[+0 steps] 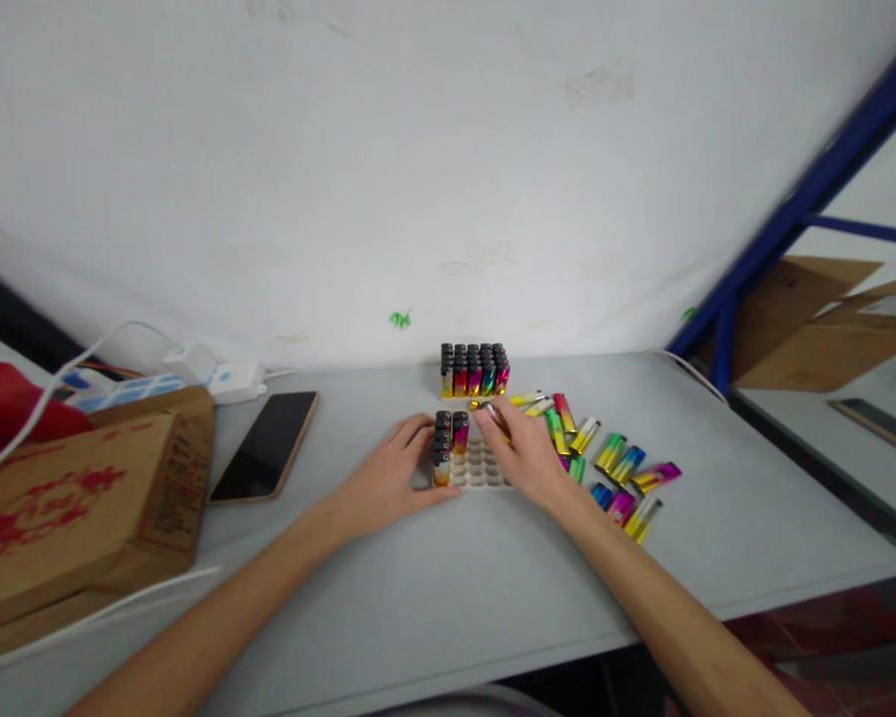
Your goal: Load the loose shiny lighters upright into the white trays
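My left hand (pixel 388 476) grips the left end of a pale tray (pixel 482 468) with rows of holes, its thumb along the front edge and its fingers by the back corner. Several lighters with black tops (pixel 443 448) stand upright in the tray's left column, and a pink-purple lighter (pixel 460 434) stands beside them. Over the tray's back part, my right hand (pixel 524 450) is closed on a lighter (pixel 485 406), which is tilted and mostly hidden by the fingers. Loose colourful lighters (pixel 610 453) lie scattered to the right of this hand.
Behind the tray, a full block of upright lighters (pixel 475 370) stands near the wall. A phone (pixel 267 446) lies at left, beside a cardboard box (pixel 75 508) and a white power strip (pixel 235 380). Blue metal posts (pixel 724 339) and open cartons (pixel 806 319) are at right.
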